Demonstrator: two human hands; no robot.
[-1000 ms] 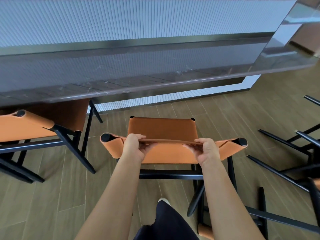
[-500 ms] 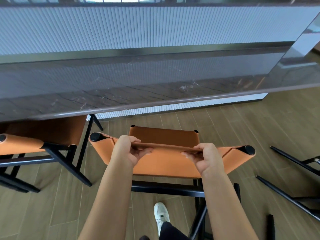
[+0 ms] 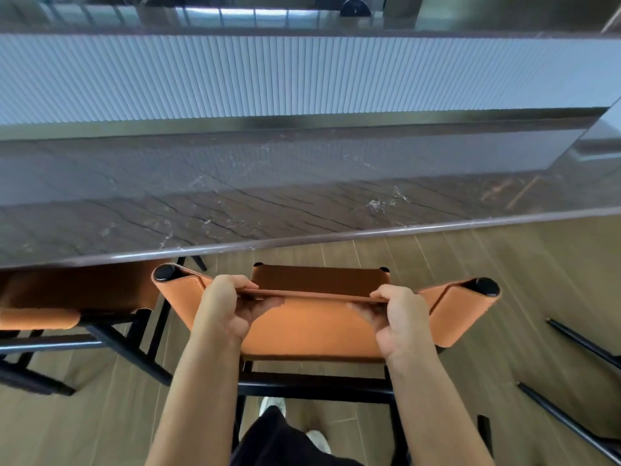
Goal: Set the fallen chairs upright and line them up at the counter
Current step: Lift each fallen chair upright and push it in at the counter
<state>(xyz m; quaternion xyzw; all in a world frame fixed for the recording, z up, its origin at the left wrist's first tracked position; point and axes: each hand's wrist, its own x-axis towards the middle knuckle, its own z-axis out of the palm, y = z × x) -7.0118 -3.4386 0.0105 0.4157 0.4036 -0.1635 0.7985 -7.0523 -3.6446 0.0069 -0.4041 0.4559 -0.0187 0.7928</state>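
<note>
Just short of the counter (image 3: 302,203), near the middle of the view, the orange chair (image 3: 312,331) stands upright on its black frame. Its backrest (image 3: 460,311) is toward the person and its seat (image 3: 319,279) points at the counter's rounded near edge, the seat's far corners close to that edge but not under it. Both hands hold the top rim of the backrest: the left hand (image 3: 225,311) grips it left of centre and the right hand (image 3: 400,324) right of centre, each with fingers curled over the rim and pinching the leather — well apart from each other, with a bare stretch of rim between them. Round black end caps (image 3: 164,272) close the backrest's two outer tubes, one outside each hand. To the left a second chair (image 3: 77,294) of the same orange leather and black frame stands upright too, its seat partly tucked beneath the dark veined counter top; its near edge is blurred. Beyond the counter top rises a pale fluted panel (image 3: 302,75). On the wooden floor (image 3: 504,280) at the right, two black bars (image 3: 584,344) slant toward the lower corner — what they belong to is cut off by the picture's edge. Below the chair's crossbar a white shoe (image 3: 272,405) and dark clothing show between the forearms.
</note>
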